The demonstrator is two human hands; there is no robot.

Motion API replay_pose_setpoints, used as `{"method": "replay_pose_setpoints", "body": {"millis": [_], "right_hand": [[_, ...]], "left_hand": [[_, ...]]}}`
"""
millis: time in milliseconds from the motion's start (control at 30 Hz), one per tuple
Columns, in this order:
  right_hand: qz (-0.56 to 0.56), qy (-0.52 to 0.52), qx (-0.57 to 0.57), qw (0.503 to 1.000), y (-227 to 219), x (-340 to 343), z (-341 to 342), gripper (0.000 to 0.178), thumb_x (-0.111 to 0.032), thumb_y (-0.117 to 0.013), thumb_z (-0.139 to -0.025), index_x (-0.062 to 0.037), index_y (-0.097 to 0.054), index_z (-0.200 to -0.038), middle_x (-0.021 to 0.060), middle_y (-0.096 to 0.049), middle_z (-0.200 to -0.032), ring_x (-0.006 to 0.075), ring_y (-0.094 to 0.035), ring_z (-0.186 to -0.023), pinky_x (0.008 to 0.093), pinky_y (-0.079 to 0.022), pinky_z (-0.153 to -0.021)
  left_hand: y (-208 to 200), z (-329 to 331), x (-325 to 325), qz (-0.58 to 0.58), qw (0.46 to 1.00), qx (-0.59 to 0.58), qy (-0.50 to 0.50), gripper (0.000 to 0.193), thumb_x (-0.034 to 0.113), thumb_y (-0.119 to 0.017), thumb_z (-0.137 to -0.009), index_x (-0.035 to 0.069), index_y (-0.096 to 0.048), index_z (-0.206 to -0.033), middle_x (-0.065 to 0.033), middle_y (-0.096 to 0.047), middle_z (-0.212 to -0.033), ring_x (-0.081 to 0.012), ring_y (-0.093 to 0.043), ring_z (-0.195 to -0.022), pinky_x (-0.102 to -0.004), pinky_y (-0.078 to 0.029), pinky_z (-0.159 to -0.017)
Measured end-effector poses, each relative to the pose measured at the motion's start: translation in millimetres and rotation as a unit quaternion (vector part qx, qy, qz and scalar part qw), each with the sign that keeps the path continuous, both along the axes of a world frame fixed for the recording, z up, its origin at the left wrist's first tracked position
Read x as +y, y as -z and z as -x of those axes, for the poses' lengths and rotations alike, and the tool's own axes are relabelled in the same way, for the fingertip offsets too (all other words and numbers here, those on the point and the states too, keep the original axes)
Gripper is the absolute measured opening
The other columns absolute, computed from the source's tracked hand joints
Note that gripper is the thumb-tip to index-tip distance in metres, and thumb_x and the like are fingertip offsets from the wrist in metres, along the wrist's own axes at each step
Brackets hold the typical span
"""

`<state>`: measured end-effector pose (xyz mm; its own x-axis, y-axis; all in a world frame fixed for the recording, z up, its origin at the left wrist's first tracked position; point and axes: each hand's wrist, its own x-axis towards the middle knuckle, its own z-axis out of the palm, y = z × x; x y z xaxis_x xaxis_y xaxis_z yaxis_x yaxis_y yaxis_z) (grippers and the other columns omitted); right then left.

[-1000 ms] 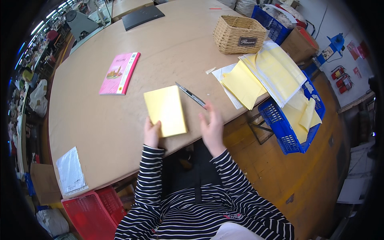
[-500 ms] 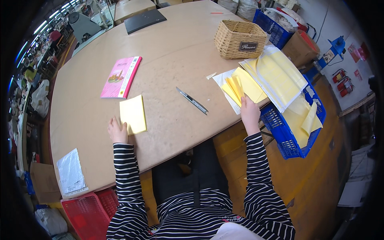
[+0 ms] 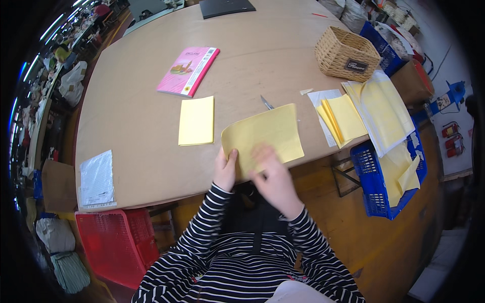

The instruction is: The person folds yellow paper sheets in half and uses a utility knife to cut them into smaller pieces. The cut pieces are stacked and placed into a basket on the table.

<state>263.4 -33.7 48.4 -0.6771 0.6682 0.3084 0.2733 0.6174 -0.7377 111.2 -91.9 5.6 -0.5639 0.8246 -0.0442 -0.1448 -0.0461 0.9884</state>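
A yellow paper sheet (image 3: pixel 275 126) is held up at the table's front edge. My left hand (image 3: pixel 225 169) pinches its lower left corner, thumb on top. Over the sheet's lower part is my right hand (image 3: pixel 278 187), its fingers smeared by motion, so their grip is unclear. A neat yellow paper stack (image 3: pixel 196 121) lies just beyond my left hand. Behind the held sheet, the tip of a utility knife (image 3: pixel 266 102) shows; the rest is covered. Folded yellow papers (image 3: pixel 348 121) rest on a printed white sheet (image 3: pixel 323 96) to the right.
A pink book (image 3: pixel 188 71) lies farther back, a black flat case (image 3: pixel 227 7) at the far edge. A wicker basket (image 3: pixel 346 53) stands back right, near yellow sheets in clear plastic (image 3: pixel 381 111). Below are a blue crate (image 3: pixel 374 202) and a red crate (image 3: pixel 113 242). A plastic-covered paper (image 3: pixel 97 177) lies left.
My right hand has come from the folded papers to the middle, and a yellow sheet is now in front of me. My left hand has left the stack's side and holds that sheet.
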Motion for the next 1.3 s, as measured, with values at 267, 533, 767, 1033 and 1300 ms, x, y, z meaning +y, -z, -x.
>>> {"method": "replay_pose_setpoints", "body": {"millis": [267, 533, 767, 1033, 1300], "right_hand": [[0.310, 0.062, 0.262, 0.912, 30.6, 74.2, -11.3, 0.055, -0.002, -0.063, -0.091, 0.0052, -0.038, -0.139, 0.0153, -0.052, -0.132, 0.0235, -0.050, -0.122, 0.0333, -0.038, -0.105], [0.137, 0.097, 0.180, 0.969, 66.1, 34.0, 9.7, 0.037, -0.009, -0.047, -0.099, 0.0057, -0.043, -0.133, 0.0209, -0.056, -0.123, 0.0318, -0.055, -0.113, 0.0371, -0.040, -0.100], [-0.047, 0.088, 0.083, 0.992, 30.2, -13.6, 46.2, 0.038, -0.002, -0.057, -0.084, -0.0013, -0.044, -0.120, 0.0209, -0.049, -0.114, 0.0404, -0.053, -0.105, 0.0445, -0.044, -0.091], [-0.059, -0.019, 0.034, 0.997, 27.9, -23.9, 49.5, 0.061, -0.003, -0.061, -0.084, 0.0021, -0.037, -0.140, 0.0222, -0.044, -0.125, 0.0399, -0.045, -0.118, 0.0443, -0.040, -0.101], [0.254, -0.008, 0.254, 0.933, 37.4, 24.1, 20.8, 0.045, -0.010, -0.069, -0.088, 0.0004, -0.047, -0.126, 0.0113, -0.057, -0.116, 0.0202, -0.054, -0.113, 0.0346, -0.042, -0.099]], "left_hand": [[-13.8, 71.9, -23.2, -0.127, 0.983, 0.119, 0.066, 0.023, 0.006, -0.062, -0.094, -0.001, -0.057, -0.115, -0.0054, -0.063, -0.105, -0.0117, -0.057, -0.097, -0.0254, -0.047, -0.085], [19.6, 54.0, -13.4, -0.087, 0.980, 0.159, -0.077, 0.038, 0.022, -0.042, -0.105, -0.003, -0.043, -0.134, -0.0130, -0.055, -0.122, -0.0197, -0.050, -0.117, -0.0310, -0.036, -0.104], [-4.3, -2.5, -3.4, -0.081, 0.970, 0.195, -0.121, 0.041, 0.033, -0.039, -0.105, -0.001, -0.041, -0.129, -0.0160, -0.057, -0.114, -0.0262, -0.056, -0.106, -0.0340, -0.043, -0.093], [4.6, 5.4, -4.8, -0.064, 0.977, 0.185, -0.088, 0.033, 0.019, -0.051, -0.100, -0.002, -0.049, -0.126, -0.0176, -0.064, -0.103, -0.0253, -0.063, -0.096, -0.0336, -0.049, -0.083], [-1.0, 29.3, 0.7, -0.163, 0.968, 0.152, 0.113, 0.023, 0.009, -0.050, -0.099, -0.001, -0.055, -0.119, -0.0093, -0.056, -0.120, -0.0158, -0.051, -0.113, -0.0317, -0.041, -0.097]]}}
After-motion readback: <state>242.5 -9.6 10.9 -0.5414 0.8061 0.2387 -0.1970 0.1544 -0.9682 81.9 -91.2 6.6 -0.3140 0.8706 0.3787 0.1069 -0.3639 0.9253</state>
